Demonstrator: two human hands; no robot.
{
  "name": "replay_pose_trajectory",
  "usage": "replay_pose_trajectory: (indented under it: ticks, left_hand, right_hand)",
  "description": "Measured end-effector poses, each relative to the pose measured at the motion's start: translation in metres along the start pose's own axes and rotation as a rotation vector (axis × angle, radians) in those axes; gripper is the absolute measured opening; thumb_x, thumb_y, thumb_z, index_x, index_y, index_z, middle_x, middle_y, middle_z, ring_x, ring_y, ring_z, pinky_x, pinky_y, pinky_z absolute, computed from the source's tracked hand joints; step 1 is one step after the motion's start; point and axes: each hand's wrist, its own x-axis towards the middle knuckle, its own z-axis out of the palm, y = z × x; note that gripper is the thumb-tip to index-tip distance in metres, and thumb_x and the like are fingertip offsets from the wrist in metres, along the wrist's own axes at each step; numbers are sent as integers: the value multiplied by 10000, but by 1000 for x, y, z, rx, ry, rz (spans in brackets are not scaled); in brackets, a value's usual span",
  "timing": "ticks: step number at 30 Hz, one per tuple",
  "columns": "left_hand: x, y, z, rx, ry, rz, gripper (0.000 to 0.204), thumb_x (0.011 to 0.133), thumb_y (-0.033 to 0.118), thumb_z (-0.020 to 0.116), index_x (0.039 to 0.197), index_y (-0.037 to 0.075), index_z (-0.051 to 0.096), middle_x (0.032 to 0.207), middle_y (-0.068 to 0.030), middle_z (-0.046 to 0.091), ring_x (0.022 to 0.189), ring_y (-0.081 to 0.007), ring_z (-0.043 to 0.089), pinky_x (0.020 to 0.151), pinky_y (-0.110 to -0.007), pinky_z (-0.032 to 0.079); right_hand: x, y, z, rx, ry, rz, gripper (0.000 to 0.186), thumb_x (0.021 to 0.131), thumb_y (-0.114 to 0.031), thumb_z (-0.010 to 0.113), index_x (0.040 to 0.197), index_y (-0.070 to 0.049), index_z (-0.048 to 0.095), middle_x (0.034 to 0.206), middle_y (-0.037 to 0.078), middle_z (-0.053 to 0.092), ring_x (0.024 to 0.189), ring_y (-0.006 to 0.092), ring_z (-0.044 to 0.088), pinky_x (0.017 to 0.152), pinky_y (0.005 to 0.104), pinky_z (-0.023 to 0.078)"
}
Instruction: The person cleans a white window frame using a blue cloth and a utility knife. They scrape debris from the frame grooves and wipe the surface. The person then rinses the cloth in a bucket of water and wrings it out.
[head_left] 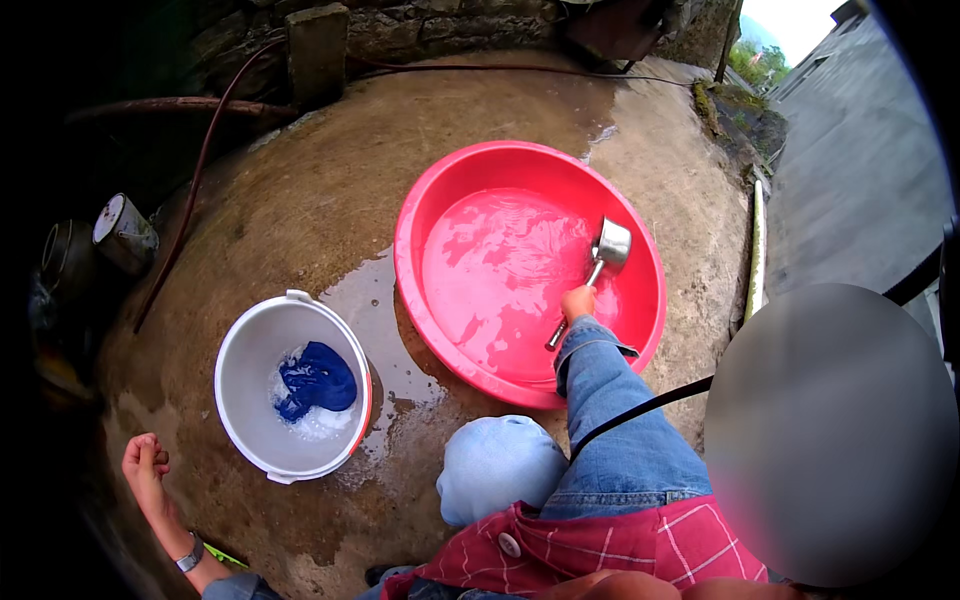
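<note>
A metal dipper (612, 243) with a long handle is in my right hand (578, 302), whose fingers are wrapped round the handle. Its cup hangs over the right part of a large red basin (530, 152) holding shallow, rippling water. I cannot tell whether the cup touches the water. Left of the basin stands a white bucket (240, 378). Inside it lie a bunched dark blue cloth (318, 381) and white suds. My left hand (147, 460) is held out at the lower left, apart from the bucket, its fingers curled with nothing visible in them.
Wet concrete floor (320, 190) surrounds both containers, with a puddle between them. A reddish hose (205, 160) runs along the left and back. A white can (122, 232) stands at far left. A pale pipe (757, 250) lies by the right wall. A light blue rounded form (500, 470) is close before me.
</note>
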Motion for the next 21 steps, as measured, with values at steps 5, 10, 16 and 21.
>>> replay_pose_trajectory:
  ticks: [5, 10, 16, 21]
  left_hand:
    - [-7, 11, 6, 52, 4, 20, 124, 888, 200, 568, 846, 86, 594, 715, 53, 521, 575, -16, 432, 504, -169, 307]
    - [-11, 26, 22, 90, 4, 63, 132, 883, 195, 579, 843, 72, 600, 708, 45, 534, 587, -28, 456, 517, -177, 336]
    - [-18, 46, 42, 135, -20, 99, 148, 879, 186, 577, 819, 52, 597, 704, 39, 543, 591, -35, 462, 525, -185, 345]
    - [-17, 46, 45, 121, -41, 114, 152, 872, 191, 581, 813, 52, 597, 684, 41, 539, 594, -34, 460, 531, -190, 347]
  right_hand:
    - [-35, -69, 40, 181, -224, -271, 362, 785, -142, 584, 1023, 115, 490, 914, 306, 616, 865, 379, 642, 720, 426, 512]
    - [-101, -119, 64, 457, -551, -198, 247, 791, -118, 574, 921, 86, 526, 690, 204, 609, 565, 281, 635, 475, 407, 487]
    - [-123, -100, 43, 657, -917, -228, 120, 860, -111, 530, 880, 5, 506, 596, 73, 539, 447, 164, 523, 370, 304, 426]
    - [-127, -74, -22, 905, -1443, 265, 163, 915, -173, 496, 952, -15, 488, 612, 33, 476, 428, 95, 419, 355, 226, 354]
